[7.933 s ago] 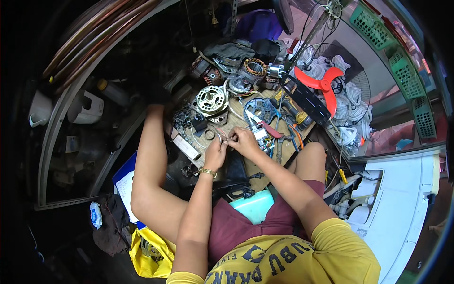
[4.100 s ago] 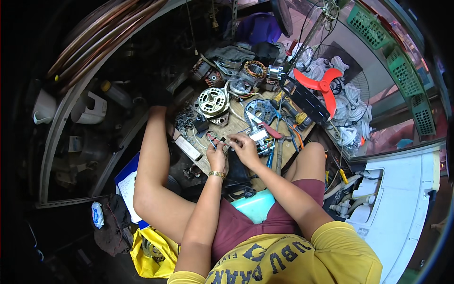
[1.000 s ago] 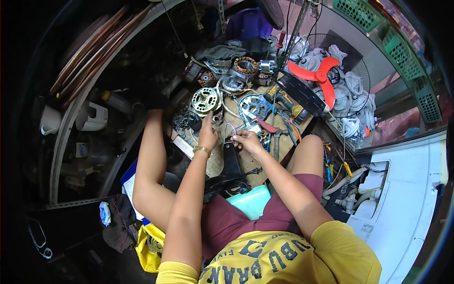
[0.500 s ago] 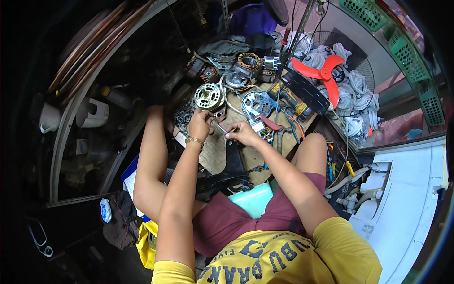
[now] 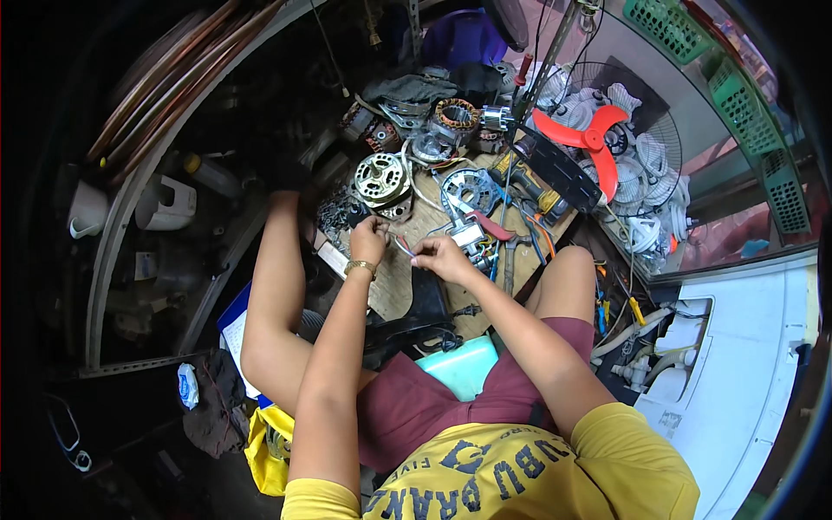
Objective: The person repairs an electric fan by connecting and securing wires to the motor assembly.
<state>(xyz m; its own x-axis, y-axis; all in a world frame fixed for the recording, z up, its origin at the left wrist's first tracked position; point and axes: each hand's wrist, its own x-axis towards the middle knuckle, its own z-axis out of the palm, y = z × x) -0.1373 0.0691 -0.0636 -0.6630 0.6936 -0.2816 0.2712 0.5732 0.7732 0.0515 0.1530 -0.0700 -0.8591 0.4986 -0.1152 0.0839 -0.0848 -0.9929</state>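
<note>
Above the wooden board, my right hand (image 5: 442, 258) pinches thin coloured wires (image 5: 404, 246) between thumb and fingertips. The wires stretch toward my left hand (image 5: 370, 236), which has a gold bracelet on its wrist. Its fingers are closed, and what they hold is too small to make out. Just beyond that hand sits an electric motor (image 5: 381, 178) with a pale, slotted round end cover. A white cable (image 5: 419, 188) curves beside the motor. Right of my right hand lies a hammer (image 5: 510, 262) near a red-handled tool (image 5: 490, 226).
A blue motor housing (image 5: 471, 191), a yellow-black power drill (image 5: 535, 186) and a copper-wound stator (image 5: 457, 113) crowd the board's far side. A red fan blade (image 5: 593, 137) stands by a pile of white fan parts. Small screws (image 5: 334, 212) lie at the left.
My left hand has shifted slightly down from the motor, and more of the motor's side shows. The coloured wires now show between my hands. My right hand has barely moved.
</note>
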